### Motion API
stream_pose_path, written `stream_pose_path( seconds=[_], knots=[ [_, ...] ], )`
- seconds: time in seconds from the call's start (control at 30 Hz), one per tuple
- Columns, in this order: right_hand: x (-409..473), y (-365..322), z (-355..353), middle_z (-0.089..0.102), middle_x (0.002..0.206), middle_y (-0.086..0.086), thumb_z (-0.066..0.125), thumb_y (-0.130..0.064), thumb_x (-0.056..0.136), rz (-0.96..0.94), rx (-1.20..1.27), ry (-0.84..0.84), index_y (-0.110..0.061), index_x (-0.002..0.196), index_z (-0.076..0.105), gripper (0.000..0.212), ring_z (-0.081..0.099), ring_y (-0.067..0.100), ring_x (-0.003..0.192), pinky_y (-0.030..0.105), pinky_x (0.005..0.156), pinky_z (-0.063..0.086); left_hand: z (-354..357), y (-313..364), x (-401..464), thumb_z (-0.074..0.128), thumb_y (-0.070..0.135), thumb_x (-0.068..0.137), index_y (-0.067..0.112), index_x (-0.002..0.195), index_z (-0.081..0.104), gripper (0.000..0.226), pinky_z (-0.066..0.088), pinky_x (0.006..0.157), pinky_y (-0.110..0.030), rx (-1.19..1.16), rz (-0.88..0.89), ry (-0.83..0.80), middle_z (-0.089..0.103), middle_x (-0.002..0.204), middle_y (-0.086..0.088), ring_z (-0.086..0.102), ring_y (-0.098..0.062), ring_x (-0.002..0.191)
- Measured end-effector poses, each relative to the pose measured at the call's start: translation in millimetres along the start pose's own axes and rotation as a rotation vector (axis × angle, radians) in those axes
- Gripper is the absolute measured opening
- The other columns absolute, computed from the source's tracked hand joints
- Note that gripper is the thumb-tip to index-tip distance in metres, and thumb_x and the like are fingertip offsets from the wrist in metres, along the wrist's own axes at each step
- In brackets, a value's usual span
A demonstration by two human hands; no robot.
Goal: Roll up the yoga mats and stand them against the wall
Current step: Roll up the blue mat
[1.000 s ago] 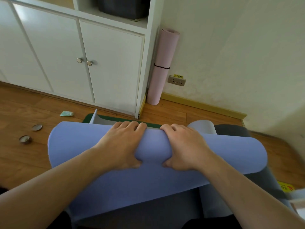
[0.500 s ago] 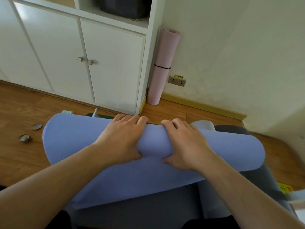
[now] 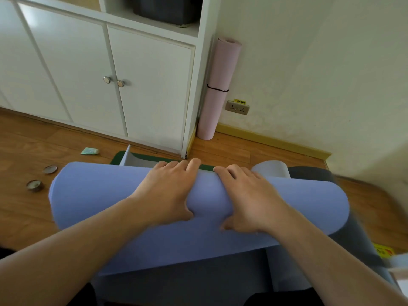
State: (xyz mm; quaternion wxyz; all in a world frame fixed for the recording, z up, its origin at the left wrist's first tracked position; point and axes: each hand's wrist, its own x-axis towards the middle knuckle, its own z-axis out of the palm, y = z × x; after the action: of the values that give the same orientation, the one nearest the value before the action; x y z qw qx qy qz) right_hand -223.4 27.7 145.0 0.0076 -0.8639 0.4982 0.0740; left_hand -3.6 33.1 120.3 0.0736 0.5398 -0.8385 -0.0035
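Note:
A blue-violet yoga mat (image 3: 92, 195) lies across the floor in front of me, partly rolled into a thick loose roll. My left hand (image 3: 167, 191) and my right hand (image 3: 247, 199) grip the middle of the roll side by side, fingers over its far side, thumbs pressed into its near side. The unrolled end of this mat lies toward me over a grey mat (image 3: 187, 281). A pink rolled mat (image 3: 218, 89), tied with a black band, stands upright against the wall beside the cabinet.
A white cabinet (image 3: 88, 74) with two knobbed doors fills the back left. Behind the roll lie a green mat (image 3: 119, 156) and a grey roll end (image 3: 271, 168). Two small round tins (image 3: 35, 185) and a green packet (image 3: 89, 151) sit on the wooden floor at left. A wall socket (image 3: 237, 107) is low on the wall.
The roll has shifted slightly forward and left under both hands, and less of the flat blue part shows near me. Both hands keep the same grip.

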Motion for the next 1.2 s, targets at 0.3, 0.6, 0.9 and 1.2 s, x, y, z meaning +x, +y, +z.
stream_pose_path(
  seconds=[0.3, 0.6, 0.9, 1.2],
  knots=[
    [9, -4, 1, 0.059, 0.123, -0.015, 0.082, -0.072, 0.057, 0.029, 0.103, -0.005, -0.041, 0.135, 0.04, 0.094, 0.06, 0.015, 0.107, 0.036, 0.082, 0.053, 3, 1, -9, 0.074, 0.081, 0.065, 0.024, 0.155, 0.024, 0.117, 0.034, 0.119, -0.04, 0.142, 0.081, -0.084, 0.036, 0.15, 0.001, 0.039, -0.023, 0.135],
    [5, -8, 9, 0.042, 0.141, -0.006, 0.087, -0.07, 0.062, -0.031, 0.008, -0.007, -0.032, 0.156, 0.022, 0.12, 0.047, 0.02, 0.127, 0.038, 0.107, 0.044, 1, -5, -3, 0.083, 0.068, 0.065, 0.032, 0.134, 0.037, 0.09, 0.045, 0.101, -0.031, -0.074, 0.021, -0.067, 0.061, 0.126, 0.012, 0.058, -0.014, 0.11],
    [12, -7, 5, 0.06, 0.132, -0.015, 0.085, -0.072, 0.06, 0.047, 0.17, -0.018, -0.041, 0.139, 0.04, 0.096, 0.061, 0.017, 0.116, 0.037, 0.089, 0.053, 7, 3, -11, 0.075, 0.086, 0.06, 0.022, 0.154, 0.024, 0.125, 0.031, 0.121, -0.042, 0.159, 0.072, -0.123, 0.036, 0.15, 0.0, 0.038, -0.025, 0.136],
    [6, -10, 13, 0.043, 0.142, -0.006, 0.089, -0.071, 0.06, -0.029, 0.044, -0.018, -0.034, 0.155, 0.022, 0.122, 0.047, 0.021, 0.128, 0.04, 0.106, 0.045, 6, -5, -2, 0.077, 0.074, 0.067, 0.032, 0.136, 0.046, 0.087, 0.042, 0.109, -0.037, 0.027, 0.039, -0.08, 0.058, 0.132, 0.011, 0.055, -0.015, 0.119]
  ],
)
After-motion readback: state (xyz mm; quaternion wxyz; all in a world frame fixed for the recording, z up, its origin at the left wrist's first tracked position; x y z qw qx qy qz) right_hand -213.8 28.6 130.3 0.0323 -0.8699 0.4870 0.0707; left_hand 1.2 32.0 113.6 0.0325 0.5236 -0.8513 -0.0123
